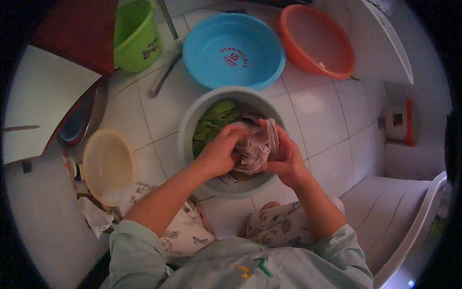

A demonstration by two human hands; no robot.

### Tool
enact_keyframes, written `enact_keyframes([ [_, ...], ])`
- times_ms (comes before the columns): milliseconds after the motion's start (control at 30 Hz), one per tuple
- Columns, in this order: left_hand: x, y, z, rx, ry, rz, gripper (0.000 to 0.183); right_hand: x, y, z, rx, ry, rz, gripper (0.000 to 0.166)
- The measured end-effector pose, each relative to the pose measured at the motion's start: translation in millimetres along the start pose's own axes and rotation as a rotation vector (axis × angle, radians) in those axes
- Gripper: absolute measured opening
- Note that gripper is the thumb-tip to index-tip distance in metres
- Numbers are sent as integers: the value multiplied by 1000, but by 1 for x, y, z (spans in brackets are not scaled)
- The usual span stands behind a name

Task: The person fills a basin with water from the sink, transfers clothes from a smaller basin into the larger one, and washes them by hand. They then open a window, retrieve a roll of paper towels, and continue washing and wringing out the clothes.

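A pale, pinkish-grey cloth point(254, 153) is bunched between my two hands above a round grey-white plastic basin point(187, 144). My left hand point(222, 150) grips its left side, with the fingertips partly blurred. On the right, my right hand point(287, 155) has fingers and thumb around the cloth's folds. Dark green fabric point(216, 121) lies in the left part of the basin. More darker cloth shows beneath and behind the bunch, mostly hidden by my hands.
Beyond the basin a blue basin point(231, 50) touches its far rim, beside a red basin point(317, 43). A green bucket point(135, 43) stands at the upper left. A yellowish basin point(110, 166) is near my left knee. White tiles point(325, 108) cover the floor.
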State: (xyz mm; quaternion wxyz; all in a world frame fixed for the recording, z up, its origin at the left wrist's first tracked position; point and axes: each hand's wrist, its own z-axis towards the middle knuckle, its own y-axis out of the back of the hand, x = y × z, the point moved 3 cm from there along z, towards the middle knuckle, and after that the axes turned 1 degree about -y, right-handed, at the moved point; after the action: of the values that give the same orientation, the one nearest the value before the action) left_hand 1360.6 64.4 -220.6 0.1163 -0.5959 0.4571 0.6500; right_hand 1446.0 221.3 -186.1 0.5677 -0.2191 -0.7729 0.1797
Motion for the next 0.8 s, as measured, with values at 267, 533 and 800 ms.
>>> enact_keyframes([
  [267,-5,44,13,-48,174,50,21,4,17,2,-160,-29,-109,84],
  [533,-24,57,9,-162,-32,-300,27,20,13,11,-254,-76,-194,56],
  [800,-20,72,19,-161,60,7,19,73,11,-20,-144,188,-106,47],
])
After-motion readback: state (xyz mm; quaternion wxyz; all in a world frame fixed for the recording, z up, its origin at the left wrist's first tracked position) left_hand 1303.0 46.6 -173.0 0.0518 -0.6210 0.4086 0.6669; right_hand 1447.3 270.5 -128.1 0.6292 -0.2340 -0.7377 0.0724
